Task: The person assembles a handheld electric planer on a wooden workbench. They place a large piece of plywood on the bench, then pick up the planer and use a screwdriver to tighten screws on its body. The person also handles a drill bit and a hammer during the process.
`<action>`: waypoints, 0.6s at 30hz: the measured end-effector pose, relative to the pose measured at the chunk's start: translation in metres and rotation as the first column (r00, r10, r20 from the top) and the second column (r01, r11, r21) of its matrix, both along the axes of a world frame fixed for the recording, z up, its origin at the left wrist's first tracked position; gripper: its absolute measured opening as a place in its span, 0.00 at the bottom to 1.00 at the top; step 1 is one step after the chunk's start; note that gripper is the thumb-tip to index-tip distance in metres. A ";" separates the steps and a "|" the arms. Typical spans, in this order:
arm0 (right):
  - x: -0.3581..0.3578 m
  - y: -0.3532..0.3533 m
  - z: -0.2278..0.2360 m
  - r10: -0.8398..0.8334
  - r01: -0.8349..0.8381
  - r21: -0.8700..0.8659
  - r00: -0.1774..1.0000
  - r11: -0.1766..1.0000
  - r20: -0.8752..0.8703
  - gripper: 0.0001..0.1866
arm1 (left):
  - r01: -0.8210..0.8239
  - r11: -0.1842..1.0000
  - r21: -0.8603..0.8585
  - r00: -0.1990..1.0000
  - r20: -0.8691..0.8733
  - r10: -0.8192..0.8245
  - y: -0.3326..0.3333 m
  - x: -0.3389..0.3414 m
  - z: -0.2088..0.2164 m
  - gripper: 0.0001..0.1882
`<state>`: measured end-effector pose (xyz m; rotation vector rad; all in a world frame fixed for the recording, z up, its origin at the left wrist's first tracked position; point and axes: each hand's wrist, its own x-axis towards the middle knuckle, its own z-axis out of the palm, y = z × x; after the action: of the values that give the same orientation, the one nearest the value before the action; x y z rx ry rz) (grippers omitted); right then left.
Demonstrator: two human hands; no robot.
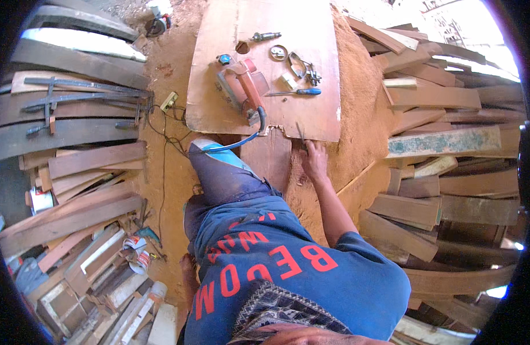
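Note:
My right hand point(315, 161) is at the near edge of a wooden board point(219, 23), its fingers closed around a thin dark pointed tool point(300, 131) whose exact kind I cannot make out. Low beside my body is my left hand point(187, 264), partly hidden, its fingers unclear. On the board rests a reddish electric planer point(242, 83) with a blue knob and a blue cord point(233, 144) running over my leg. Right of it lie a blue-handled screwdriver point(308, 91), a small pale block point(288, 80), a round ring-shaped part point(279, 53) and a black looped part point(298, 64).
A dark cylindrical part point(267, 36) lies near a hole in the board. Sawdust point(357, 103) heaps along its right side. Stacked curved planks point(437, 98) stand right; more planks point(75, 138) with bar clamps point(49, 103) stand left. A socket block point(169, 102) has trailing cables.

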<state>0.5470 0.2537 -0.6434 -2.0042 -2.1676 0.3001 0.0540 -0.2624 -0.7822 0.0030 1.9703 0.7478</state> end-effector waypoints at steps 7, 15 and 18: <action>-0.027 0.114 0.017 -0.042 0.057 -0.085 0.986 0.995 0.164 0.18 | 0.202 0.957 0.209 0.936 -0.329 -0.126 0.035 0.003 -0.059 0.11; -0.073 0.133 0.020 0.007 0.026 -0.177 0.984 0.984 0.180 0.23 | -0.195 0.969 0.148 0.972 0.160 0.171 -0.001 -0.044 -0.048 0.09; -0.079 0.125 0.018 -0.094 0.120 -0.147 0.981 0.982 0.170 0.23 | -0.383 0.922 -0.051 0.887 0.258 0.383 -0.004 -0.020 -0.044 0.07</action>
<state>0.4679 0.3787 -0.6257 -2.2977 -2.1796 0.3102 0.0339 -0.2667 -0.8258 -0.4773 1.7301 0.9504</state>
